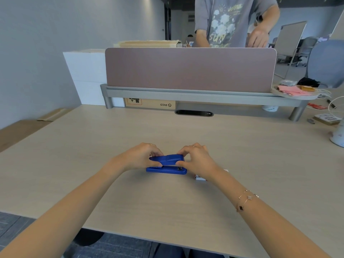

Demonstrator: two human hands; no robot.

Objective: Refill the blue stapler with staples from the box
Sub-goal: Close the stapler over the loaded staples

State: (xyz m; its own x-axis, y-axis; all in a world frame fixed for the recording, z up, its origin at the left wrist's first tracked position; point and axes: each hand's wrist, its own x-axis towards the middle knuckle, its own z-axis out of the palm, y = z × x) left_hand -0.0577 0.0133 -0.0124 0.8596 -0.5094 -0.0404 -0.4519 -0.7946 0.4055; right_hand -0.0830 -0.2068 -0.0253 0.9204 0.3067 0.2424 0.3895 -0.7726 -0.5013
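We hold one stapler [166, 164] on the desk [167, 202] with two hands: left hand [138, 157] pinching its left end, right hand [197, 159] gripping its right end. One small box [201, 177] peeks from under our right wrist. Beyond stands one divider [189, 69].

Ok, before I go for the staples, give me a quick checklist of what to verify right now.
1. Blue stapler resting flat on the desk: ok.
2. Left hand holding its left end: ok.
3. Right hand holding its right end: ok.
4. Top arm swung open enough to load: not ok, it sits only slightly raised above the base.
5. Staple box within reach: ok, a small white box lies just beside the right wrist, mostly hidden.
6. Box open, staples inside: cannot tell.
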